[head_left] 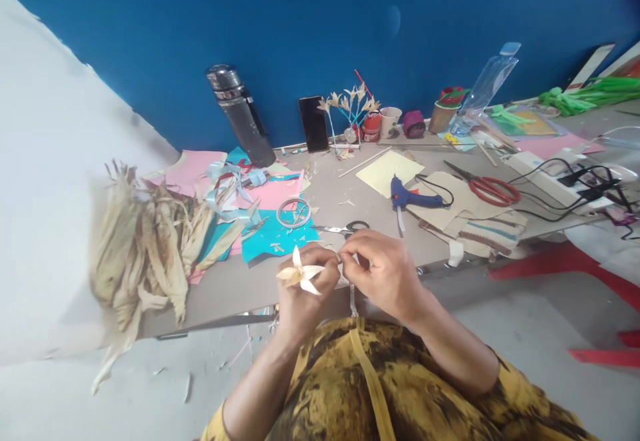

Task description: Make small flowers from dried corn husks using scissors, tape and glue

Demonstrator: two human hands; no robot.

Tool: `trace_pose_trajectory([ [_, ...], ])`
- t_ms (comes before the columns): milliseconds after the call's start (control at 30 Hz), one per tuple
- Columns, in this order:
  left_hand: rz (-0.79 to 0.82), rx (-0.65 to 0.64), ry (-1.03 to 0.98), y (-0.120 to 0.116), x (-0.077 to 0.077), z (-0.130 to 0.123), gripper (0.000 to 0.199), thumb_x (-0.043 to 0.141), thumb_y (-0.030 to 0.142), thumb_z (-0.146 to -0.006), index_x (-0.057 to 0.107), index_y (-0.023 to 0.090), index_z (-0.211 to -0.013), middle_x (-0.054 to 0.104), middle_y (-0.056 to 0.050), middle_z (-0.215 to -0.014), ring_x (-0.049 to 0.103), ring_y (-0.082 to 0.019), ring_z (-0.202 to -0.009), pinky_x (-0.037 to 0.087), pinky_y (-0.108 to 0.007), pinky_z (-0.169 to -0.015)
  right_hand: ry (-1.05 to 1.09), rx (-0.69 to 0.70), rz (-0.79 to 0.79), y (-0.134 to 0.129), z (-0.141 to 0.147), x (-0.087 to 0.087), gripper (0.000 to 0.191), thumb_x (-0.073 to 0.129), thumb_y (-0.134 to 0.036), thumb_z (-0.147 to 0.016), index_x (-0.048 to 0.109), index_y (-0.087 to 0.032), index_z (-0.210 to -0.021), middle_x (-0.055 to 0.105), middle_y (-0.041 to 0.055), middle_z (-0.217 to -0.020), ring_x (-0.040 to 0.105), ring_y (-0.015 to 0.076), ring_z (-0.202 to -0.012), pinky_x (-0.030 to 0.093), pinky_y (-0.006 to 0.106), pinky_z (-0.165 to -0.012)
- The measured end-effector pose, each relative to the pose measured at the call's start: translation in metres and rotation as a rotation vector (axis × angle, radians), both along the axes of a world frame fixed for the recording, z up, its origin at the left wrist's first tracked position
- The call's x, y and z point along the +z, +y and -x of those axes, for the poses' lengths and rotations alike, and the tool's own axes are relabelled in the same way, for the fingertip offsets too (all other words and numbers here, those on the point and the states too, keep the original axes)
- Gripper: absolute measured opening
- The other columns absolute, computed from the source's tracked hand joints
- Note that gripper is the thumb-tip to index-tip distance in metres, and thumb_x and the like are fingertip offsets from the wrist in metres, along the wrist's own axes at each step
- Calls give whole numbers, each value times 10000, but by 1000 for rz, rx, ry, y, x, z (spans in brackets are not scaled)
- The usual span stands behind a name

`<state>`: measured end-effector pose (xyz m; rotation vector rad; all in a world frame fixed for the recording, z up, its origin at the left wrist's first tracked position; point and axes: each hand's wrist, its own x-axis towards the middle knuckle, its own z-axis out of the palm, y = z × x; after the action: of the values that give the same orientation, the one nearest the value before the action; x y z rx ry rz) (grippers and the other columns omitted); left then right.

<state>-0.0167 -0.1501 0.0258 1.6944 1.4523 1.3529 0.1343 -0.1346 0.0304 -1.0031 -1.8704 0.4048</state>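
Yellow/dark patterned garment [320,394] closest to cam, both hands just past it over front edge of surface [327,181]. L hand [307,288] curled round a pale 4-petal flower [299,272], bloom facing up toward cam; stem mostly hidden by fingers. R hand [383,274]: thumb + index pinched right by L fingertips, on something too small to ID. Just beyond hands: small scissors w/ dark handles [335,229], tape ring [280,216] on teal paper [265,251]. Dried husks [150,248] piled far L, some hanging over the edge. R side: blue glue gun [420,196] near pale yellow sheet [385,171], red-handled scissors [493,190] partly on beige cardboard [445,194], power strip [535,174] w/ black cables further R. Back row along blue wall [300,28], L to R: dark flask [243,121], phone [314,124] propped upright, bunch of similar pale flowers [350,102], paper cup [390,121].
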Motion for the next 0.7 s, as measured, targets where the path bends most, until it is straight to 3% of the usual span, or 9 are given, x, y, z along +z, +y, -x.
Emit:
trace_pose_trajectory([
  [167,-31,-11,51,0,2,0,173,596,131,-777,629,191,-618,630,24,-622,565,-121,-598,439,-256,-606,-16,110,79,2,-7,-1,177,561,-92,-897,658,-195,-790,709,42,-809,651,147,-745,463,239,-683],
  [333,-102,2,122,-2,1,0,148,618,103,-759,639,187,-639,615,33,-619,552,-112,-589,428,-249,-592,-80,49,-5,1,-5,4,187,562,-49,-824,619,-189,-714,674,32,-725,614,143,-667,447,243,-629],
  [533,-47,-10,52,-1,2,0,170,618,124,-765,630,189,-608,620,26,-604,568,-121,-598,439,-255,-600,63,30,-60,0,5,-3,187,540,-42,-813,605,-190,-718,656,39,-713,591,140,-640,449,238,-587],
  [700,-72,1,67,0,3,1,168,606,117,-776,635,190,-627,627,24,-612,576,-123,-608,447,-254,-610,122,100,32,3,-1,-3,169,561,-60,-859,633,-187,-772,678,42,-757,603,136,-664,461,235,-614],
])
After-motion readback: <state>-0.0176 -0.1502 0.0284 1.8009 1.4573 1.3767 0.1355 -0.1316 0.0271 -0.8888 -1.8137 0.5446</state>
